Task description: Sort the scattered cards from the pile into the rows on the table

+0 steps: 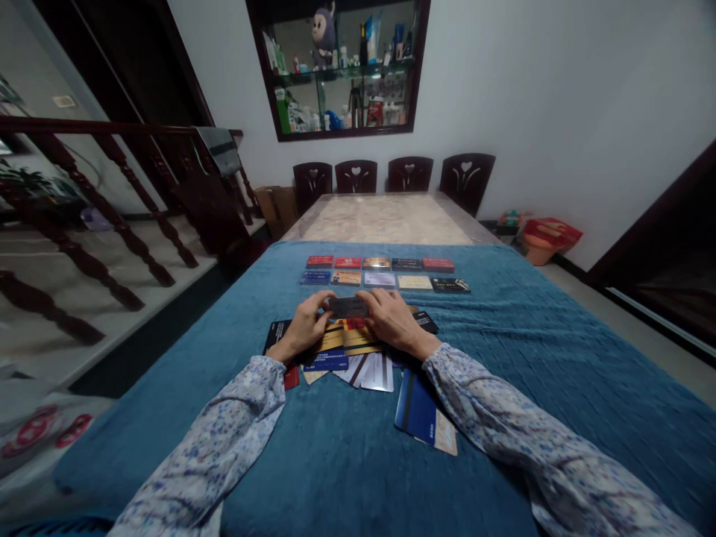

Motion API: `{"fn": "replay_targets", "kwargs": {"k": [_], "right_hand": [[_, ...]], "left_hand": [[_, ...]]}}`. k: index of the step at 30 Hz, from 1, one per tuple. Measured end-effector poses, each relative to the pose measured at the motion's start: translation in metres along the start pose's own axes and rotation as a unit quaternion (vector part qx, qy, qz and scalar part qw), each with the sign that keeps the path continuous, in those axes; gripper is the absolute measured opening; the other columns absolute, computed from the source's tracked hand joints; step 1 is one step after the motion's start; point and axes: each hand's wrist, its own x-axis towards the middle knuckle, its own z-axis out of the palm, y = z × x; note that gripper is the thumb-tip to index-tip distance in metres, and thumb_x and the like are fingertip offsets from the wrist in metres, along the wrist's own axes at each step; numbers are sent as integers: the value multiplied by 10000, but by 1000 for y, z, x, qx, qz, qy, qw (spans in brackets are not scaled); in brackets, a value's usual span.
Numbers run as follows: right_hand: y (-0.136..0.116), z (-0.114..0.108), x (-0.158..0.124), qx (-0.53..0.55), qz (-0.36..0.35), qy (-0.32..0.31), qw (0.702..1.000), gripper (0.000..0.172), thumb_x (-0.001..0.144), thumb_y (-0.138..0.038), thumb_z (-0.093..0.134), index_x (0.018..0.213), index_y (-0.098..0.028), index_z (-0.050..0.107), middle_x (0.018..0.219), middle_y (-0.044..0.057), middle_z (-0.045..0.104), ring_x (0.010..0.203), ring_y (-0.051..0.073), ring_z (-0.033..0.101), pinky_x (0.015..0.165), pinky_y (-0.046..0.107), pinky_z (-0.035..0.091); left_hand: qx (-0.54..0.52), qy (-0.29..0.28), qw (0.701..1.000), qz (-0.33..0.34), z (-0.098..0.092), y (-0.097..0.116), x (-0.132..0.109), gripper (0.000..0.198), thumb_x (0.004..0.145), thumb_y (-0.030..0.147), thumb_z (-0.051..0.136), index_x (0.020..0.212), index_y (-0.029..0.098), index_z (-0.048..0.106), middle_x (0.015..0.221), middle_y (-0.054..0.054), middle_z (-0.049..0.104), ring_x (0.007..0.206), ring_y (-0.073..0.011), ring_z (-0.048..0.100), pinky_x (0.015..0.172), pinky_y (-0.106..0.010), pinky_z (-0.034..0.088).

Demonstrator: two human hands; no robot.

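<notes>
Between both hands I hold a dark grey card [347, 306], raised a little over a loose heap of cards. My left hand [305, 324] pinches its left end, and my right hand [391, 319] grips its right end. Whether it is one card or a thin stack, I cannot tell. Under my hands lie gold cards [361, 341], a blue card [330, 361], white cards [379, 371] and a black card [276, 333], overlapping one another. Beside my right sleeve rest another blue card [415, 406] and a beige patterned card [445, 434].
Beyond my hands, card stacks stand in two rows, among them a red stack [347, 263] and a black stack [450, 286]. A blue cloth [347, 462] covers the near table; the far marble top [385, 220] is bare. Chairs [411, 173] line the far end.
</notes>
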Motion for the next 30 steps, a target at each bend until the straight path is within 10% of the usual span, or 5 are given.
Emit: {"fn": "replay_targets", "kwargs": {"k": [30], "right_hand": [[17,8,-1,45,-18,58,997,500,777,-178,678,1269,-130,608,1209,180,569,1100,315,458,905,449,460]], "left_hand": [[144,-52,986,61,3,-6,1,526,831,160,665,1341,167,537,1241,-153,603,1149,-302,561,997,-483,487]]}}
